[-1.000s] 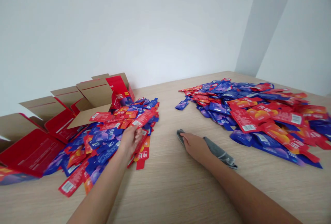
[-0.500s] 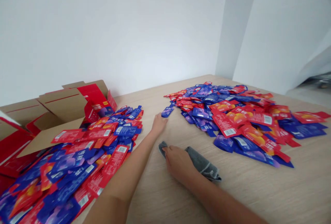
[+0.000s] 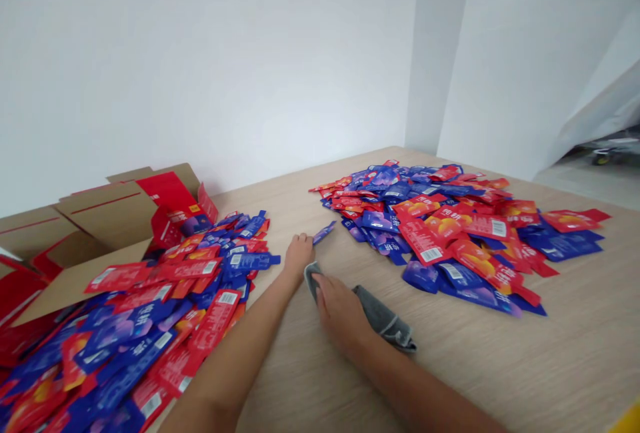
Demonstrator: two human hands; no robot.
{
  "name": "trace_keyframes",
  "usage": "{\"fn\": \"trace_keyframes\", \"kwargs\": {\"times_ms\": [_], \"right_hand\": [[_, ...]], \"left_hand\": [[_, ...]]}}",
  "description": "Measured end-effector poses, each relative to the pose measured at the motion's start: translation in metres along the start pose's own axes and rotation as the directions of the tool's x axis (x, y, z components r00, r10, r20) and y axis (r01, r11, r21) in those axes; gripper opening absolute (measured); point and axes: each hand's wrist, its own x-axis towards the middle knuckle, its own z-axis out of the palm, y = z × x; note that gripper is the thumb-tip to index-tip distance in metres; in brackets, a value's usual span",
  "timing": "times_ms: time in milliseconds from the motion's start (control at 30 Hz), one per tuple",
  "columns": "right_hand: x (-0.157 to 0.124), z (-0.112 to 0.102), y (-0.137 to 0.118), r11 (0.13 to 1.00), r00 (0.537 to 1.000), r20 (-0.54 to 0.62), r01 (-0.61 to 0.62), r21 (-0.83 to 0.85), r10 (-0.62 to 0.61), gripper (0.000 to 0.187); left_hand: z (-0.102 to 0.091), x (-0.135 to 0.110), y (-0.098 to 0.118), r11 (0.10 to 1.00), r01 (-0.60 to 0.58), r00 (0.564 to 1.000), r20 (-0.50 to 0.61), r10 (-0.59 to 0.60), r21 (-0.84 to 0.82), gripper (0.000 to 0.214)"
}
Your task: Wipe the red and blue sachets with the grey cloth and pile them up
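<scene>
My left hand point(image 3: 299, 252) is closed on a small blue packet point(image 3: 324, 233), lifted a little off the wooden table point(image 3: 550, 353) between two heaps. My right hand point(image 3: 340, 309) lies flat, fingers stretched out, on a grey cloth point(image 3: 385, 319) just below the left hand. A heap of red and blue packets point(image 3: 440, 226) spreads to the right of both hands. A second heap of red and blue packets point(image 3: 150, 313) lies to the left, beside my left forearm.
Opened cardboard boxes with red printed sides point(image 3: 125, 216) stand at the back left against a white wall point(image 3: 225, 53). A white pillar point(image 3: 500, 53) rises behind the right heap. A gap of bare wood runs between the heaps.
My left hand left the left heap, reached across to the edge of the right heap, closed on a blue packet and drew it back. The right hand stayed on the cloth.
</scene>
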Motion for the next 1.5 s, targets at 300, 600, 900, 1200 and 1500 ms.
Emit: {"fn": "trace_keyframes", "kwargs": {"times_ms": [300, 600, 900, 1200, 1500], "right_hand": [[-0.014, -0.002, -0.018, 0.979, 0.975, 0.127, 0.192, -0.074, -0.182, 0.041], [-0.011, -0.009, -0.015, 0.948, 0.973, 0.230, 0.094, -0.304, -0.023, 0.040], [-0.005, 0.001, -0.014, 0.922, 0.963, 0.268, 0.089, -0.377, 0.016, 0.038], [-0.004, -0.006, -0.005, 0.912, 0.971, 0.237, 0.078, -0.403, 0.021, 0.039], [-0.002, -0.011, -0.005, 0.943, 0.971, 0.229, 0.011, -0.334, 0.069, 0.038]], "left_hand": [[-0.012, -0.134, 0.002, 0.415, 0.431, 0.898, 0.427, -0.108, -0.801, 0.014], [-0.024, -0.155, -0.005, 0.117, 0.603, 0.798, 0.595, -0.098, -0.789, 0.022], [-0.024, -0.153, -0.001, 0.158, 0.575, 0.817, 0.575, -0.048, -0.803, 0.014], [-0.016, -0.151, 0.007, 0.195, 0.545, 0.826, 0.482, -0.292, -0.815, 0.020], [-0.019, -0.129, 0.001, 0.430, 0.569, 0.819, 0.530, -0.220, -0.701, 0.030]]}}
